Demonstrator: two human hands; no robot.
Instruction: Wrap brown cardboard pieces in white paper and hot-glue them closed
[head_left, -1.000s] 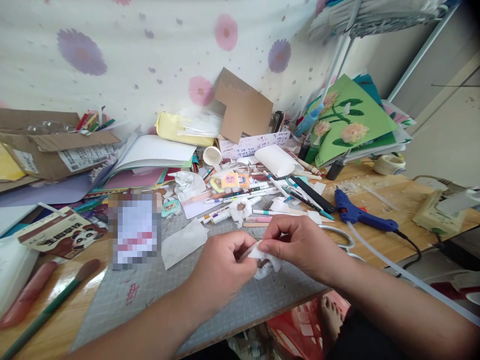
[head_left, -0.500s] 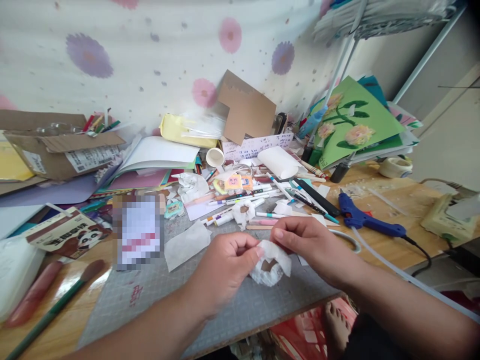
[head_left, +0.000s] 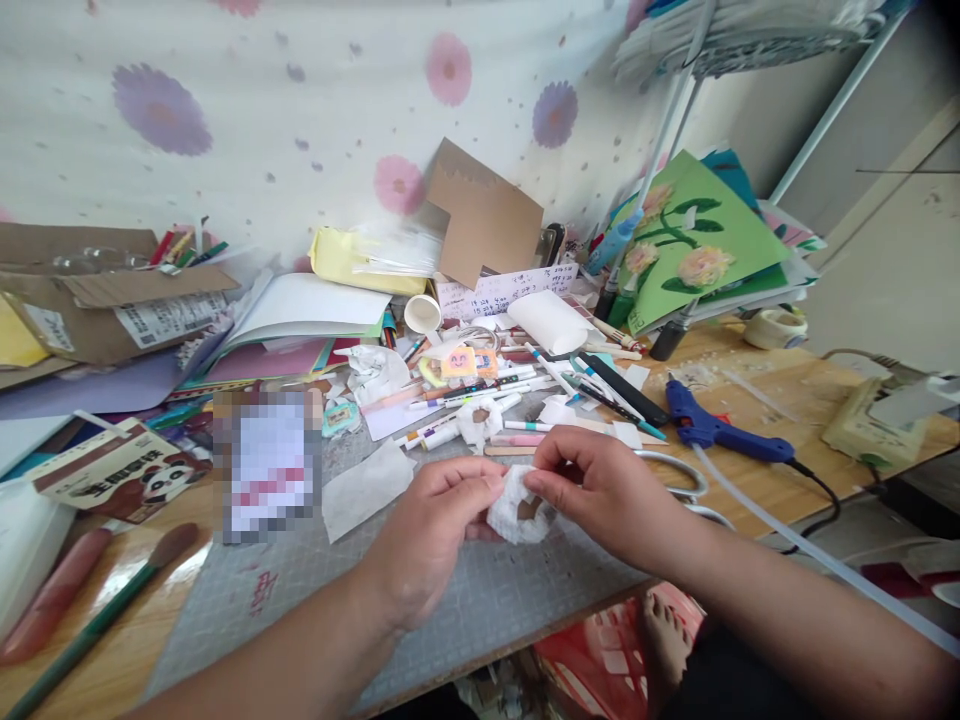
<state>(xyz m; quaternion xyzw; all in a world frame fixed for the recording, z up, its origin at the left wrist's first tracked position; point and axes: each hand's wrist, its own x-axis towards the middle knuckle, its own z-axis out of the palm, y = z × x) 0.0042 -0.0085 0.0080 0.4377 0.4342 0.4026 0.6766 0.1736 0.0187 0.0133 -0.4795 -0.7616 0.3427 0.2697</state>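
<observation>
Between my two hands is a ring of crumpled white tissue paper (head_left: 512,512), with brown showing in its middle, held just above the grey cutting mat (head_left: 360,610). My left hand (head_left: 442,520) pinches its left edge, thumb on top and fingers behind. At its upper right, the thumb and fingertips of my right hand (head_left: 581,485) close on the tissue. A similar small white tissue ring (head_left: 480,422) lies among the markers beyond. To the left, a flat piece of white tissue (head_left: 367,490) rests on the mat.
A blue glue gun (head_left: 724,425) lies on the right of the desk, its cord trailing off. Scissors (head_left: 679,470) sit beside my right hand. Markers (head_left: 480,390), a paper cup (head_left: 422,314) and a cardboard box (head_left: 112,300) crowd the back. A brush (head_left: 112,605) lies at left.
The tissue ring has turned and moved slightly left and up. My right hand has shifted left onto its upper edge, and my left fingers now reach further behind it.
</observation>
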